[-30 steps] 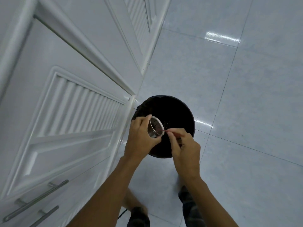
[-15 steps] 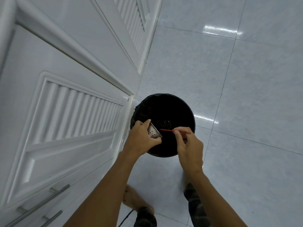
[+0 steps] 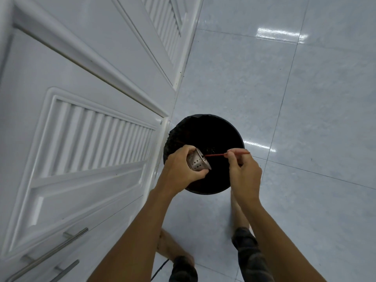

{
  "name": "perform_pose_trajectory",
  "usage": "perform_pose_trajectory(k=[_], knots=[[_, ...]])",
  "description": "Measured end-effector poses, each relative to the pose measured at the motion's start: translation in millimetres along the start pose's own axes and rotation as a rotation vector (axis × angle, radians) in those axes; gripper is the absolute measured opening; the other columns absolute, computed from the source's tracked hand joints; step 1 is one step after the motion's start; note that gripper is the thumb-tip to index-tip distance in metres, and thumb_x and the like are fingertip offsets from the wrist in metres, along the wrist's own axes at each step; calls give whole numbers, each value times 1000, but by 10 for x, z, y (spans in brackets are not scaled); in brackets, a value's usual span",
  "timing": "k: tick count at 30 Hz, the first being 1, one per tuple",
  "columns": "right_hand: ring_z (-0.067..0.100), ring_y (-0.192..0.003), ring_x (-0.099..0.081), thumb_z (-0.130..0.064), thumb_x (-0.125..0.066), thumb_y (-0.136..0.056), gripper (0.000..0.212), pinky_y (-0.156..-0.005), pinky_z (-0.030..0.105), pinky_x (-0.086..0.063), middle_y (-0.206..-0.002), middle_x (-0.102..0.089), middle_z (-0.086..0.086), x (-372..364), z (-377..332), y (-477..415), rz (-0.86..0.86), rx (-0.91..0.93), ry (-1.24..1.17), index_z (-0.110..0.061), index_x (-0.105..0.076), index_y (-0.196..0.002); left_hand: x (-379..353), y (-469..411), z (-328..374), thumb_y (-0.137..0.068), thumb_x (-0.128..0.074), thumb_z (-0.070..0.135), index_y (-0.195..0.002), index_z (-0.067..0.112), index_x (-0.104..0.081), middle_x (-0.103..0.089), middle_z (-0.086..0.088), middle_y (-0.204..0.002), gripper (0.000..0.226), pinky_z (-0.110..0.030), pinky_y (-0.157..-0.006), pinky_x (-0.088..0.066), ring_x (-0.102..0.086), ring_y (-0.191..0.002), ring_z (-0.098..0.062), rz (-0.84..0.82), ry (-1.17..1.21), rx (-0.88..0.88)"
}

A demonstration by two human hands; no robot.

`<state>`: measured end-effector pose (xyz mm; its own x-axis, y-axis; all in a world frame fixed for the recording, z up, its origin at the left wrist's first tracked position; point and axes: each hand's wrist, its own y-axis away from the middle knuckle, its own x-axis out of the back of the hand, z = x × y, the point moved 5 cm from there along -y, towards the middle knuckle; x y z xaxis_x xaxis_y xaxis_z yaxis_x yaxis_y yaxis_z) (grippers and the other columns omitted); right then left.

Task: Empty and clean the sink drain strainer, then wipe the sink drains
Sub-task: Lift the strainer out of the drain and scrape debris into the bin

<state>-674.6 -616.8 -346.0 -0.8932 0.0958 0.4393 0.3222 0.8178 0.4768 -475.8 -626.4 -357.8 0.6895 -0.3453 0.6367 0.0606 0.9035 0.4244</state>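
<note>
My left hand (image 3: 180, 169) grips a small perforated steel drain strainer (image 3: 197, 162), tipped on its side with its mouth facing right, over the black trash bin (image 3: 234, 131). My right hand (image 3: 243, 169) pinches a thin red stick (image 3: 215, 155) between thumb and fingers. The stick lies level and its left tip reaches the strainer's mouth. Small bits of debris show inside the dark bin just above the strainer. The inside of the strainer is hidden from me.
White louvred cabinet doors (image 3: 91, 139) with metal bar handles (image 3: 50, 255) fill the left side, right beside the bin. Glossy pale floor tiles (image 3: 305, 98) spread to the right. My legs and feet (image 3: 175, 249) stand below the bin.
The strainer has been tipped further, from mouth facing me to mouth facing right. My right hand has drawn back to the right, so more of the red stick shows.
</note>
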Motion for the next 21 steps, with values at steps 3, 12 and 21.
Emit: perform_pose_trajectory(k=[3, 12, 21], knots=[[7, -95, -69, -26, -60, -100, 15, -87, 23, -56, -99, -74, -5, -101, -167, 32, -140, 76, -43, -17, -71, -106, 81, 19, 42, -67, -81, 57, -118, 43, -54, -63, 22, -111, 59, -3, -84, -47, -59, -107, 10, 39, 90, -42], [8, -93, -68, -24, -63, -98, 15, -86, 23, -57, -100, -74, -1, -135, -188, 195, -205, 226, 143, -17, -71, -108, 145, 130, -68, -71, -88, 47, -134, 28, -60, -64, 9, -116, 72, -17, -90, -54, -61, -105, -4, 87, 30, 16], [3, -97, -67, -26, -61, -99, 17, -90, 19, -57, -104, -72, -7, -172, -56, 303, -336, 116, 120, -20, -71, -112, 127, 265, -190, -69, -91, 42, -132, 30, -61, -63, 11, -113, 71, -16, -85, -56, -61, -100, 1, 48, 5, 43]])
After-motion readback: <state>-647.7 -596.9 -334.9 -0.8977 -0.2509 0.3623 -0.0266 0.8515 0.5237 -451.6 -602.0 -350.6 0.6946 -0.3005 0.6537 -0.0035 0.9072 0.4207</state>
